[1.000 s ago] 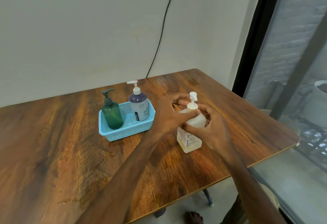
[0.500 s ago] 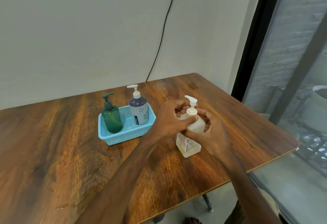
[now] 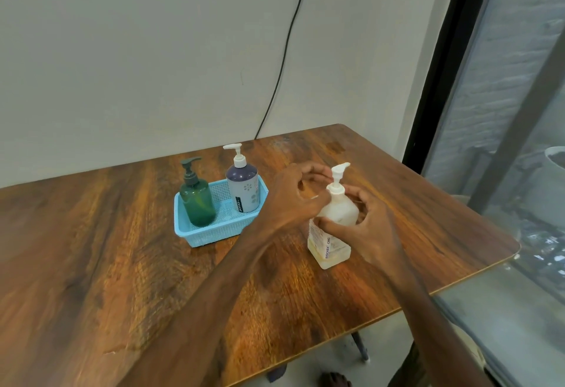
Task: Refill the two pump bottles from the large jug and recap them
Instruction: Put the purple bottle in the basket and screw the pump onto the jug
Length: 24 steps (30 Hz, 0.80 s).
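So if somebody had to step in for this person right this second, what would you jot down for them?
Left hand: fingers curled round the pump cap of the white pump bottle, apparently to twist it.
Right hand: grips that bottle's body. The bottle stands upright on the table and holds a low layer of yellowish liquid.
Green pump bottle and purple pump bottle: upright in the blue basket, pumps on.
Done: nothing visibly opened or poured.
Left: probably uncapping, pouring and recapping. No separate large jug is in view.
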Each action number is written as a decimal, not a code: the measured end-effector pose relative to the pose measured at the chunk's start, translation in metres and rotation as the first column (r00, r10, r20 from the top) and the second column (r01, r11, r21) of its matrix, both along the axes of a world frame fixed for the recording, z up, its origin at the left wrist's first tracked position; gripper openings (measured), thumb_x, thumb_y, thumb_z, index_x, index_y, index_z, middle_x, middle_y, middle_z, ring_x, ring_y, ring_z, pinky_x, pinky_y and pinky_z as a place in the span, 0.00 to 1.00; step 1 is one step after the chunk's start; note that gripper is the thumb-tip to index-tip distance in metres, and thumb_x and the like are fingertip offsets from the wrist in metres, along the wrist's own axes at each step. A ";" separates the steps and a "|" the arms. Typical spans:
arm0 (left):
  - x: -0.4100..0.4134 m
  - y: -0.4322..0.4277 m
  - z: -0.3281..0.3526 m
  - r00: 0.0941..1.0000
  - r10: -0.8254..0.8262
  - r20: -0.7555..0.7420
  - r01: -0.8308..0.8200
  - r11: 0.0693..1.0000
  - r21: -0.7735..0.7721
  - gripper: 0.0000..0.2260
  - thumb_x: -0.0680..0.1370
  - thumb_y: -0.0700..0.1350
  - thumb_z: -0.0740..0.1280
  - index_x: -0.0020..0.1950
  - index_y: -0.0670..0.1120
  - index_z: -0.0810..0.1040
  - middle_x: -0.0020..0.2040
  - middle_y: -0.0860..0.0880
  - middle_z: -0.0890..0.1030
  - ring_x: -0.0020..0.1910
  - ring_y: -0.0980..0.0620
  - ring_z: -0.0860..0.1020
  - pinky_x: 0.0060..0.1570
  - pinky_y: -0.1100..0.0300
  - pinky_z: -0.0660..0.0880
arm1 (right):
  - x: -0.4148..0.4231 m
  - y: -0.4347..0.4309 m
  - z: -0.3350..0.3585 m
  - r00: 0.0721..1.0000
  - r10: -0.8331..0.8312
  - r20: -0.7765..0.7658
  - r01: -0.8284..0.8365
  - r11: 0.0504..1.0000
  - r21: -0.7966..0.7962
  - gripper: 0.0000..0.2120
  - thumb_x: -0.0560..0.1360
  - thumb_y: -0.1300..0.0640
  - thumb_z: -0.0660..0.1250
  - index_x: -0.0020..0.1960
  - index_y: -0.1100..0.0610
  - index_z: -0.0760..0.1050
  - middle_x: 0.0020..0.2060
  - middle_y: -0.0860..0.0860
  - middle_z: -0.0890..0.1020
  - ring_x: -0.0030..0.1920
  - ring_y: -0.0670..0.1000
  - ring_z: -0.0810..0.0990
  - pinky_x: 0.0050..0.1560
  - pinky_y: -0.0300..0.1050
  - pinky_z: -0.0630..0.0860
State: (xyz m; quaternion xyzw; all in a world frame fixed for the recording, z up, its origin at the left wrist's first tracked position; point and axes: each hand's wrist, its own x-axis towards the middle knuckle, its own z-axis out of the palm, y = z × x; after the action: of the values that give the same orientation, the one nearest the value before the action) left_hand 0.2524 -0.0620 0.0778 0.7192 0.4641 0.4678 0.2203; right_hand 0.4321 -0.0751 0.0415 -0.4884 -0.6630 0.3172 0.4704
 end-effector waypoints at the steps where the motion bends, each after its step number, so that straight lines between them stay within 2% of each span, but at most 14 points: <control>1: 0.001 -0.001 -0.001 0.999 0.022 -0.045 -0.022 1.000 0.003 0.17 0.74 0.51 0.77 0.61 0.51 0.82 0.52 0.61 0.84 0.53 0.66 0.79 0.51 0.68 0.74 | 0.000 0.001 -0.001 1.000 0.008 0.001 -0.008 1.000 -0.009 0.36 0.62 0.46 0.83 0.67 0.44 0.73 0.54 0.37 0.81 0.49 0.37 0.82 0.45 0.38 0.82; 3: 0.008 -0.002 -0.006 0.990 0.102 -0.100 -0.101 0.995 0.017 0.20 0.72 0.58 0.79 0.60 0.54 0.82 0.51 0.63 0.82 0.53 0.65 0.77 0.47 0.72 0.70 | 0.000 0.002 -0.002 1.000 0.023 -0.001 -0.023 1.000 -0.011 0.37 0.62 0.47 0.83 0.68 0.46 0.73 0.56 0.38 0.81 0.50 0.39 0.83 0.46 0.41 0.83; 6: 0.018 -0.001 -0.015 0.989 0.146 -0.012 -0.145 0.989 0.035 0.19 0.70 0.64 0.78 0.55 0.56 0.87 0.48 0.60 0.85 0.49 0.60 0.81 0.44 0.64 0.74 | 0.001 0.002 -0.004 1.000 0.016 0.000 -0.016 1.000 0.001 0.40 0.63 0.48 0.83 0.71 0.47 0.72 0.58 0.40 0.81 0.52 0.41 0.83 0.49 0.43 0.84; 8: 0.018 0.003 -0.017 0.995 0.098 -0.010 -0.097 0.994 0.047 0.15 0.72 0.62 0.76 0.53 0.57 0.88 0.45 0.58 0.86 0.45 0.56 0.82 0.41 0.55 0.78 | 0.001 0.002 -0.004 1.000 0.023 -0.005 -0.023 1.000 0.003 0.39 0.63 0.49 0.83 0.71 0.47 0.72 0.57 0.40 0.81 0.51 0.40 0.83 0.48 0.42 0.84; 9: 0.017 0.005 -0.016 0.997 0.069 -0.034 -0.068 0.996 0.049 0.13 0.73 0.61 0.75 0.53 0.56 0.88 0.44 0.57 0.86 0.43 0.56 0.82 0.40 0.54 0.78 | 0.002 0.003 -0.004 1.000 0.027 -0.008 -0.027 1.000 0.002 0.39 0.62 0.48 0.83 0.71 0.48 0.73 0.57 0.40 0.82 0.51 0.41 0.84 0.48 0.43 0.84; 13: 0.008 0.013 -0.009 0.995 -0.033 -0.098 0.038 0.998 0.056 0.10 0.75 0.52 0.78 0.54 0.50 0.89 0.38 0.58 0.83 0.35 0.62 0.77 0.35 0.67 0.68 | 0.005 0.004 0.001 0.999 0.050 -0.004 -0.050 0.999 0.007 0.41 0.59 0.44 0.82 0.70 0.48 0.74 0.56 0.41 0.84 0.52 0.40 0.84 0.49 0.46 0.84; 18: 0.001 0.024 -0.005 0.979 -0.181 -0.099 0.185 0.982 0.036 0.07 0.75 0.48 0.79 0.52 0.48 0.89 0.37 0.55 0.81 0.36 0.57 0.74 0.36 0.55 0.70 | 0.008 0.006 0.004 0.998 0.051 0.041 -0.052 0.998 0.022 0.39 0.61 0.46 0.84 0.70 0.49 0.75 0.57 0.41 0.83 0.51 0.39 0.83 0.49 0.43 0.84; 21: -0.003 0.029 0.000 0.964 -0.241 -0.112 0.244 0.970 0.018 0.08 0.75 0.46 0.79 0.53 0.46 0.89 0.38 0.56 0.80 0.38 0.58 0.74 0.37 0.57 0.70 | 0.008 0.007 0.004 0.997 0.042 0.069 -0.045 0.998 0.034 0.40 0.61 0.44 0.83 0.70 0.48 0.75 0.57 0.39 0.83 0.51 0.35 0.82 0.46 0.38 0.82; 24: -0.003 0.030 0.001 0.957 -0.261 -0.125 0.263 0.965 -0.003 0.08 0.76 0.44 0.78 0.53 0.43 0.88 0.38 0.53 0.81 0.38 0.56 0.74 0.38 0.60 0.70 | 0.008 0.007 0.004 0.996 0.033 0.078 -0.036 0.999 0.039 0.40 0.60 0.42 0.83 0.70 0.48 0.75 0.58 0.39 0.83 0.51 0.36 0.83 0.48 0.41 0.83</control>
State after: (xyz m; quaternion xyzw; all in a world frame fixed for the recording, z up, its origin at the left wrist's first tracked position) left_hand 0.2492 -0.0324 0.0789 0.8034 0.3745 0.3920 0.2463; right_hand 0.4401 -0.0681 0.0453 -0.4791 -0.6953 0.2928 0.4487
